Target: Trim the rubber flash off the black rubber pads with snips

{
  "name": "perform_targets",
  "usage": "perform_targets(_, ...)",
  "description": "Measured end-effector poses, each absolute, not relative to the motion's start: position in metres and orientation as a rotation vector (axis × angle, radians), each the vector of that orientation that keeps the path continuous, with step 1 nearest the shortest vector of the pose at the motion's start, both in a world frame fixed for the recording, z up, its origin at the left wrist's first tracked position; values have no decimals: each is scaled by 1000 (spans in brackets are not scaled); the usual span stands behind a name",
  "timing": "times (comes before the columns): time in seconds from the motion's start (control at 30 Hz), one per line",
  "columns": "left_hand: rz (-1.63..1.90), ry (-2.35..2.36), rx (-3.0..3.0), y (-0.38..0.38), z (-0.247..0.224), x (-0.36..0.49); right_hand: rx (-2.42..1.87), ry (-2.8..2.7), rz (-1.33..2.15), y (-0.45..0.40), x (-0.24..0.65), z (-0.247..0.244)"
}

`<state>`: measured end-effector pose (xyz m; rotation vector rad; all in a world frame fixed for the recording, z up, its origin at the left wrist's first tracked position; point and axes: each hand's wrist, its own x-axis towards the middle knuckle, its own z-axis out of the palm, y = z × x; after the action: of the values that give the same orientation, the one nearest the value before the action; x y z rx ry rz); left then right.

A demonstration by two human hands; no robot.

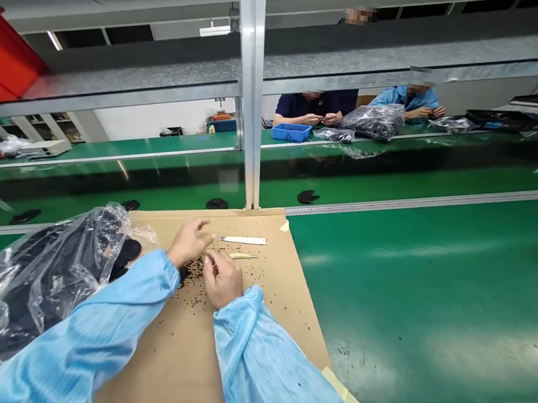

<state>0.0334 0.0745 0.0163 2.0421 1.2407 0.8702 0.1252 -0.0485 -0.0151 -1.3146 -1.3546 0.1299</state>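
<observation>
My left hand [188, 243] hovers over the cardboard sheet [184, 364], thumb and fingers apart, and I see nothing in it. Close beside it on the right, my right hand [224, 280] has its fingers curled together; what they hold, if anything, is hidden. Just beyond the right hand is a slim tool with a pale yellow handle [243, 256] and a thin tip pointing right. A white-handled tool [246, 240] lies farther back. Many tiny black bits [195, 278] are scattered beneath and around both hands. A dark piece [183, 273] shows partly behind my left wrist.
A clear plastic bag [33, 287] of black pieces stands at the left, with round black pieces [130, 251] at its mouth. A metal post [252, 91] rises behind the cardboard. Across the green bench [413, 284] sit co-workers, near a blue tray [291, 132]. A red bin [1, 64] stands upper left.
</observation>
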Motion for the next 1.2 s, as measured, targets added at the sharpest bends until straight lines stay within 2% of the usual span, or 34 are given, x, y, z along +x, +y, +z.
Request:
perform_targets(0.2,798,1099,1806,5,8,-5,-1264,-1253,142,-45,129,-17)
perform_targets(0.4,1225,1142,1656,-26,-20,1,-1365,-1071,180,-35,141,-14)
perform_targets(0.63,1249,1066,1944,-32,-37,6,-1896,-1169,27,-2,267,-3)
perform_targets(0.83,1205,1013,2035,-32,-30,10,-2164,-1192,-23,20,380,-27)
perform_targets(1.2,1131,991,2066,-31,-29,15,-2275,-1146,34,88,434,-50)
